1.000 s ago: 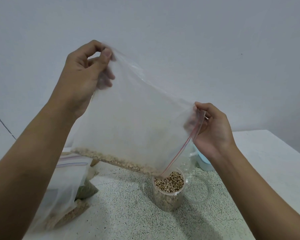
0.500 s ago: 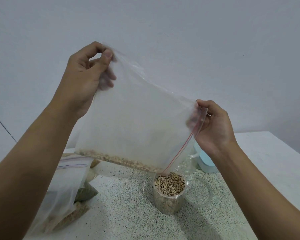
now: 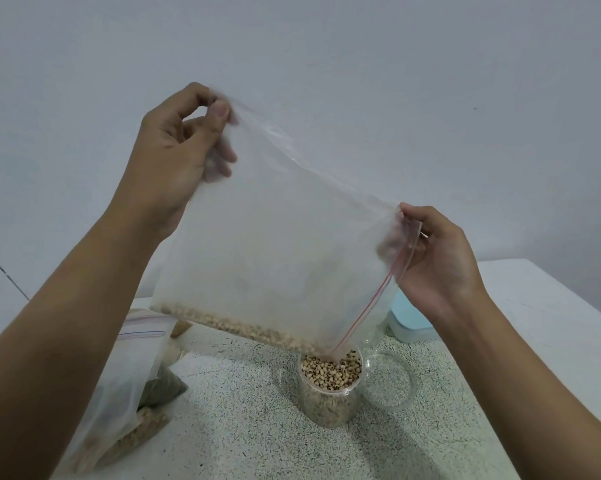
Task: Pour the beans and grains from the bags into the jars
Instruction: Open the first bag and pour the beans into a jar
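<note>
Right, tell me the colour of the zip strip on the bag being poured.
Red, a thin line along the zip strip at the bag's open edge, clearest in the head view.

Left hand (image 3: 174,157) pinches the bag (image 3: 275,258) at its raised corner; right hand (image 3: 437,261) grips its lower mouth corner, both forearms extended.

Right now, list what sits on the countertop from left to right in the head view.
Pile of filled bags → jar of beans → clear lid → light blue container.
</note>
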Motion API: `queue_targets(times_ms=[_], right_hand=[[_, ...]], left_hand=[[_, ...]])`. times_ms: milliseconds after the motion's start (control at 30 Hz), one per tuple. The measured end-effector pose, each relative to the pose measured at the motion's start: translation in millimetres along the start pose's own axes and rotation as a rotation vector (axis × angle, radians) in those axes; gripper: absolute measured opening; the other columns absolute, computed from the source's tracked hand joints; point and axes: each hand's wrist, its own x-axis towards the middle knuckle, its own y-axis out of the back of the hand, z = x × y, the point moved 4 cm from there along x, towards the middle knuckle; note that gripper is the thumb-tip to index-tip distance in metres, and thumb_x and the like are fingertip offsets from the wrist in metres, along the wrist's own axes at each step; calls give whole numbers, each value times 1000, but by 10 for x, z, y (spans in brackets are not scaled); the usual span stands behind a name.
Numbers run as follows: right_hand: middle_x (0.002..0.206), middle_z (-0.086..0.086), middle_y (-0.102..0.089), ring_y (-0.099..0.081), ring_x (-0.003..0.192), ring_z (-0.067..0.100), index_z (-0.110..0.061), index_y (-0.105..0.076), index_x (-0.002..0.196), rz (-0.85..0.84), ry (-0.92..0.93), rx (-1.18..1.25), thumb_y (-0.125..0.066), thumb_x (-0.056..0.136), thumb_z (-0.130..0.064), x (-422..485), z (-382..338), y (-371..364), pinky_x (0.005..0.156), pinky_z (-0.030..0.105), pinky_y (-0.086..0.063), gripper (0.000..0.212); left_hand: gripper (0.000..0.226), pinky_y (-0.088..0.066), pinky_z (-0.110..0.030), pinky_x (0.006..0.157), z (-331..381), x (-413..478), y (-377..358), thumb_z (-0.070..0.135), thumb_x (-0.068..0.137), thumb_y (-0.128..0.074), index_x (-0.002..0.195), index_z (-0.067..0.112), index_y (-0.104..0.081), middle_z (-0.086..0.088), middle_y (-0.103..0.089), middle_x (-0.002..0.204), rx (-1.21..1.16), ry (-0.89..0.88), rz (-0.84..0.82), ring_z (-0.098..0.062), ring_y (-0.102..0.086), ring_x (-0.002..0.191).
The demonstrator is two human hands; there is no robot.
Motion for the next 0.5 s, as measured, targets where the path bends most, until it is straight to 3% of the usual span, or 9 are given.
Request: queue_targets(times_ms=[133,233,400,500], right_hand=[[75,-4,-61,-60,63,8,-16,-64,82,-21,35,-91,-63,94,-13,9,37,63,68,27,-49,12],[80,-1,-62,-64,71,14,-17,-65,85,-64,64,-155,-67,92,-15,10,75,87,73,32,-55,8],[85,3,-65,-70,78,18,-16,-60,88,-150,116,-216,-64,90,-6,-39,97,72,73,35,-59,11],[85,6,-63,-69,78,19,-15,-60,89,-148,142,-244,-62,93,-4,-63,110,84,70,33,-59,12]], left_hand=[[27,-46,-37,65,-83,-46,-4,38,108,-47,99,14,-56,-4,-65,69,145,-54,-3,-20,-61,63],[25,-45,-34,59,-113,-84,11,39,110,-39,95,21,-50,-4,-66,69,283,-114,7,-27,-59,61],[20,-36,-13,51,-104,-158,47,35,112,-34,99,26,-47,4,-61,64,483,-236,69,-17,-53,52],[18,-43,-24,49,-111,-166,54,38,112,-33,101,31,-46,-2,-58,62,513,-267,65,-21,-54,46]])
